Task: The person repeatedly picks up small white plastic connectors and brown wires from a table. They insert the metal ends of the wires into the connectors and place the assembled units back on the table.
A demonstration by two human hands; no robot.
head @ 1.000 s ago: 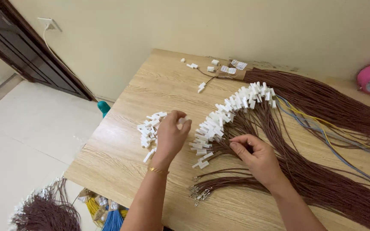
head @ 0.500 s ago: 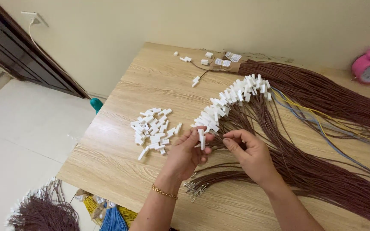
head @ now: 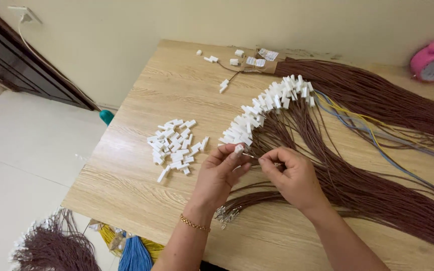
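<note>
The small white plastic connector looks featherlight, rigid and smooth, easy to lose from a loose pinch, so it is best taken across its flat sides near the back end, leaving the open end free. The brown wire meeting it is thin and limp along its length; judging by its floppiness, it wants holding close behind its metal tip. The left hand is closed to a narrow pinch, thumb and forefinger holding the connector just right of the loose pile of white connectors on the wooden table. The right hand, further right of that pile, pinches the wire end tightly, its tip just beside the connector.
</note>
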